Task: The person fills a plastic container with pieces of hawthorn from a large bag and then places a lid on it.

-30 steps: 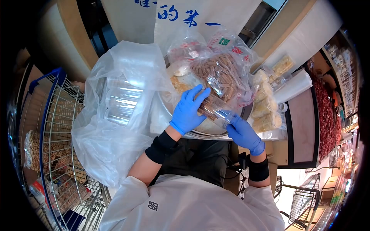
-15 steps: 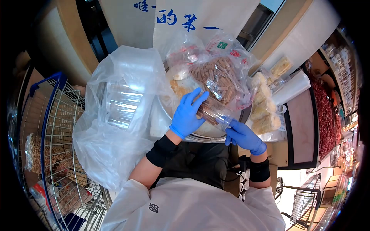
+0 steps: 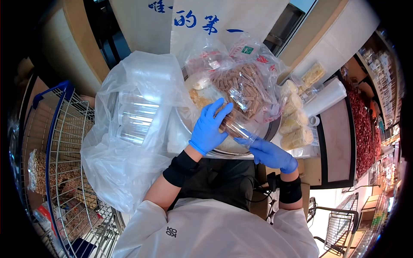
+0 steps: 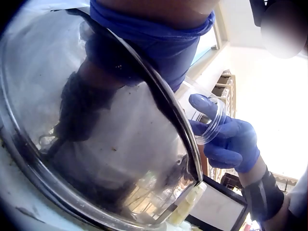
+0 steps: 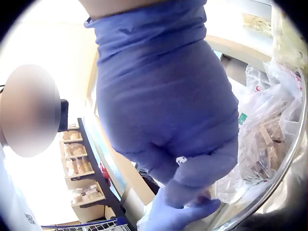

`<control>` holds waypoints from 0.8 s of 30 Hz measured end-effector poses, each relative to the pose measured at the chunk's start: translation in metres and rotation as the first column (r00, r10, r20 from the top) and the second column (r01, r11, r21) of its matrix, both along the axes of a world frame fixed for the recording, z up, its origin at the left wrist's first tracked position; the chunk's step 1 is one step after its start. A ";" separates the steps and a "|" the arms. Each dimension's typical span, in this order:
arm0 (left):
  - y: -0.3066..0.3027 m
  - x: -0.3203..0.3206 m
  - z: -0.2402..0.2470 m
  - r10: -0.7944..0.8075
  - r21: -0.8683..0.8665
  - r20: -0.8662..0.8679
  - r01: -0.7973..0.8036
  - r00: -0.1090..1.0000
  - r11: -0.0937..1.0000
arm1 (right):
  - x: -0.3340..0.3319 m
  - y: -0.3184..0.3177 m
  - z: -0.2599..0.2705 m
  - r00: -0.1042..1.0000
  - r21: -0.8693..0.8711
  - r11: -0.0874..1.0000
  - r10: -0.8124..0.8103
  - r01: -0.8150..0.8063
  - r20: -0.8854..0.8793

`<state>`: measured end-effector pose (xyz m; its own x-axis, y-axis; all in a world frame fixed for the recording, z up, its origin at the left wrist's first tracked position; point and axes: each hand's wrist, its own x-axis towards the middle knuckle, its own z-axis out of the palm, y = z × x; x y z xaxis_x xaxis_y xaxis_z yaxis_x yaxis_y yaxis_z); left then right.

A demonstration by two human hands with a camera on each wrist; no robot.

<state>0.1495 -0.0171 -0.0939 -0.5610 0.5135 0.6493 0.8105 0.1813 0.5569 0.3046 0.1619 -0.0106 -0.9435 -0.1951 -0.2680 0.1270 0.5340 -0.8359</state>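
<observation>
In the head view my blue-gloved left hand (image 3: pixel 209 129) grips a clear plastic jar (image 3: pixel 237 124) that lies tilted over the metal basin (image 3: pixel 230 153). Brown sticks show inside the jar, towards the left hand. At its open end is my blue-gloved right hand (image 3: pixel 274 154), with straight fingertips inside the mouth. The left wrist view shows those fingers through the clear rim (image 4: pixel 217 122), while the other fingers of the right hand (image 4: pixel 236 144) bend outside it. A clear bag of brown sticks (image 3: pixel 244 84) sits in the basin behind the jar.
To the left, a translucent plastic bag (image 3: pixel 124 172) covers a stack of clear jars (image 3: pixel 138 116). Filled jars (image 3: pixel 297 136) with pale contents line the right side, beside a plastic roll (image 3: pixel 325 99). A wire shopping cart (image 3: pixel 64 172) stands at far left.
My right fingertips have moved from the jar's rim into its mouth. The left hand keeps its hold on the jar, almost unmoved.
</observation>
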 end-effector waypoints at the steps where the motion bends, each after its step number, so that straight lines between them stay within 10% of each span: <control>1: 0.001 0.000 -0.001 -0.005 -0.006 -0.014 0.005 1.000 1.000 | 0.000 -0.001 0.001 0.999 0.046 0.998 0.037 -0.038 0.030; 4: 0.001 0.000 -0.002 -0.013 -0.032 -0.057 0.011 0.998 0.999 | -0.005 0.004 -0.023 0.933 0.425 0.898 0.241 -0.111 -0.266; 8: -0.001 0.000 0.003 -0.020 0.021 0.028 0.020 0.999 1.000 | -0.003 0.002 -0.002 0.943 0.450 0.887 0.231 -0.102 -0.241; 10: -0.001 0.000 0.002 -0.001 0.026 0.042 0.000 0.999 1.000 | 0.000 0.005 0.011 0.998 -0.001 0.998 0.067 -0.067 0.000; 13: -0.002 -0.001 0.002 -0.001 0.024 0.042 0.000 0.999 1.000 | 0.008 0.012 0.001 1.000 -0.231 0.973 0.004 -0.003 0.006; 24: 0.000 -0.001 0.001 -0.018 0.018 0.018 0.017 1.000 1.000 | -0.012 -0.003 0.006 0.939 -0.646 0.686 -0.189 0.336 0.288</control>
<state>0.1485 -0.0170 -0.0926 -0.5635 0.5116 0.6487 0.8035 0.1570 0.5742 0.2928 0.1586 -0.0047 -0.9311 -0.1440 -0.3351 0.3616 -0.2454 -0.8995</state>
